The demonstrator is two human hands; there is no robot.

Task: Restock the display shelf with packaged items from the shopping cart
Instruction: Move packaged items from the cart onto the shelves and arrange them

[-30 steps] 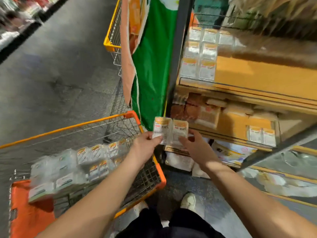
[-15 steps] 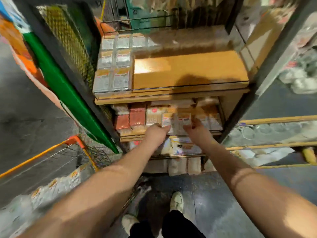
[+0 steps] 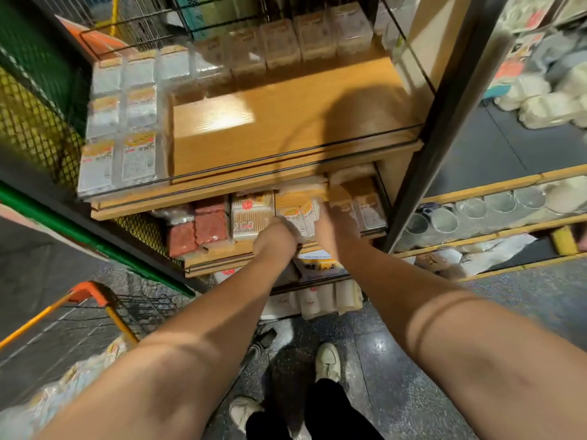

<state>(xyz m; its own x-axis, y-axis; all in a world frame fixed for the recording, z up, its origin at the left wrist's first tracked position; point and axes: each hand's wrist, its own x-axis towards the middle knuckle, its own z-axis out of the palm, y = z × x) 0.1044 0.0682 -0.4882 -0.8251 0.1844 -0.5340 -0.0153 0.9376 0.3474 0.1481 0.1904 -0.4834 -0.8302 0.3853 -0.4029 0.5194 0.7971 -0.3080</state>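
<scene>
My left hand (image 3: 275,237) and my right hand (image 3: 333,226) together grip a small stack of clear packets with orange-and-white labels (image 3: 298,214). The packets are at the front of the second wooden shelf (image 3: 219,260), between a cotton-swab pack (image 3: 252,214) and similar packets (image 3: 368,211) to the right. The orange shopping cart (image 3: 92,293) stands at lower left, with more wrapped packets (image 3: 79,376) in it. The top wooden shelf (image 3: 286,122) holds two rows of like packets (image 3: 124,128) along its left side.
Red-brown packs (image 3: 197,230) lie at the second shelf's left. A black steel post (image 3: 444,122) bounds the shelf on the right, with glassware (image 3: 476,208) beyond. Green mesh panel (image 3: 35,90) at left. White packs (image 3: 317,300) stand at floor level near my shoes (image 3: 327,360).
I turned from the cart to the shelf. Both hands carried the packets from above the cart corner forward to the second shelf; the cart slid to the lower left of view.
</scene>
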